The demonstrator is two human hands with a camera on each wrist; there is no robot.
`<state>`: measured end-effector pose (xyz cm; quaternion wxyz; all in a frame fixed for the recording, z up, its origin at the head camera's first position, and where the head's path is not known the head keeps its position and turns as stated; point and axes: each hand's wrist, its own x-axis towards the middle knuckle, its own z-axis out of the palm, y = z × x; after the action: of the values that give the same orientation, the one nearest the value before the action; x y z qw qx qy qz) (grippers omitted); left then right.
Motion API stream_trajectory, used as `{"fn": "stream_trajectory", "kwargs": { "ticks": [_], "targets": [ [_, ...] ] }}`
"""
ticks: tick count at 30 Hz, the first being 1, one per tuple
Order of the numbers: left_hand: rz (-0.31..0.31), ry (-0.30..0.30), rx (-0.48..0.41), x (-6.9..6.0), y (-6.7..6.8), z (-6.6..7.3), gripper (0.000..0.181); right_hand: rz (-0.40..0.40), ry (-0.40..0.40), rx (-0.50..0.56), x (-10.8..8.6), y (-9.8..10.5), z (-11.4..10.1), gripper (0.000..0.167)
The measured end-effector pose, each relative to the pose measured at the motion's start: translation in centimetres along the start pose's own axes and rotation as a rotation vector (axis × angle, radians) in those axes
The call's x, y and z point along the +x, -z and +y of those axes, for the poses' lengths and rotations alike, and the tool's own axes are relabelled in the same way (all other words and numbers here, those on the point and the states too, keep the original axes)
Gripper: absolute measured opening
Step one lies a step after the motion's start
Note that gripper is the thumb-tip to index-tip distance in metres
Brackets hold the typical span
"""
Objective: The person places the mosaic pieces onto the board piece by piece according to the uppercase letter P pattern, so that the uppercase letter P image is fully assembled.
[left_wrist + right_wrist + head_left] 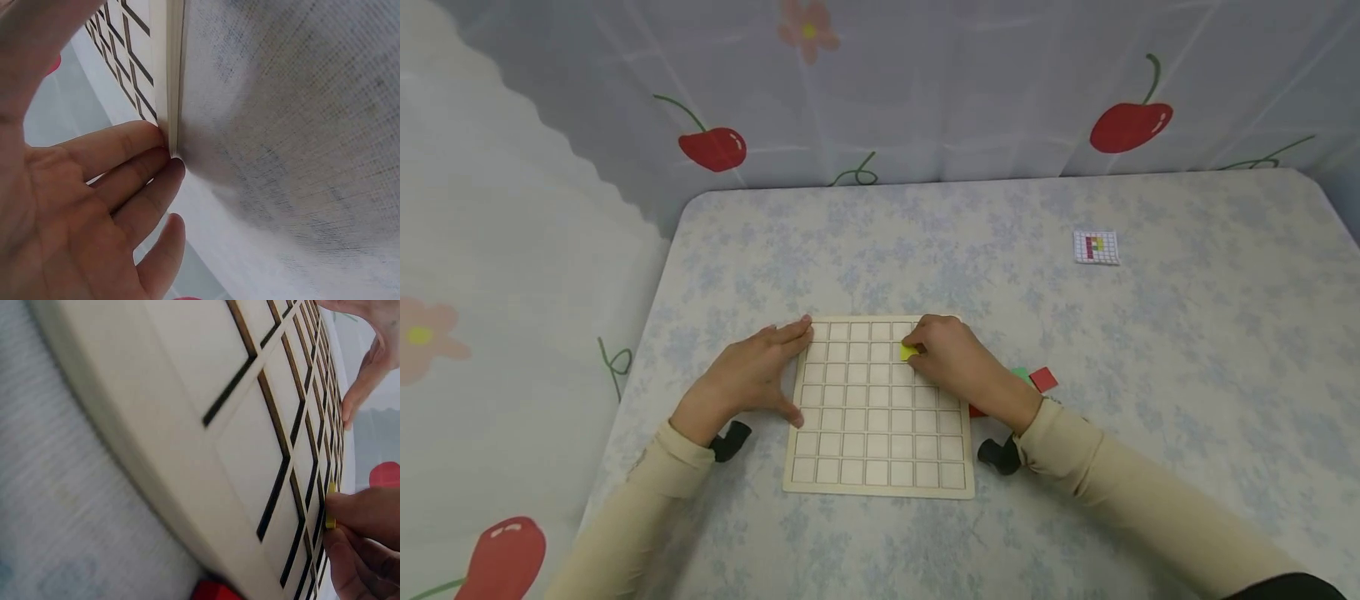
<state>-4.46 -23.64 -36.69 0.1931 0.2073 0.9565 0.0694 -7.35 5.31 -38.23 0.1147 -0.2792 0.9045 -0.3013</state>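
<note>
A pale wooden board (865,400) with a grid of square recesses lies on the table. My right hand (951,354) pinches a yellow square tile (908,351) between thumb and fingers, at the grid's upper right part. In the right wrist view the yellow tile (330,506) is seen edge-on at the board's surface; whether it sits in a recess I cannot tell. My left hand (748,375) rests against the board's left edge, thumb and fingers spread. The left wrist view shows fingertips (153,134) touching the board's side.
Red (1043,379) and green (1020,374) tiles lie right of the board, partly behind my right forearm. Another red piece (976,411) touches near the board's right edge. A small card (1096,247) with a coloured grid pattern lies at the back right of the table.
</note>
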Motion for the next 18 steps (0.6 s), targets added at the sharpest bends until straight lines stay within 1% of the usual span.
{"fn": "stream_trajectory", "kwargs": {
  "ticks": [3, 7, 12, 15, 18],
  "targets": [
    [0.017, -0.018, 0.015, 0.0, -0.1, 0.0, 0.125, 0.021, -0.034, 0.026, 0.1, -0.3, -0.3, 0.021],
    [0.024, -0.029, 0.016, 0.1, 0.2, 0.1, 0.125, 0.004, -0.068, 0.03, 0.3, -0.4, -0.7, 0.016],
    [0.008, -0.031, 0.021, 0.2, 0.2, 0.2, 0.126, -0.024, 0.021, -0.014, -0.1, -0.4, -1.0, 0.013],
    [-0.001, -0.024, 0.02, 0.2, 0.2, 0.2, 0.126, -0.042, 0.084, -0.021, -0.6, -0.7, -1.2, 0.016],
    [0.001, -0.023, 0.016, 0.1, 0.2, 0.2, 0.127, -0.022, 0.121, -0.039, -1.5, -1.0, -1.4, 0.017]
  ]
}}
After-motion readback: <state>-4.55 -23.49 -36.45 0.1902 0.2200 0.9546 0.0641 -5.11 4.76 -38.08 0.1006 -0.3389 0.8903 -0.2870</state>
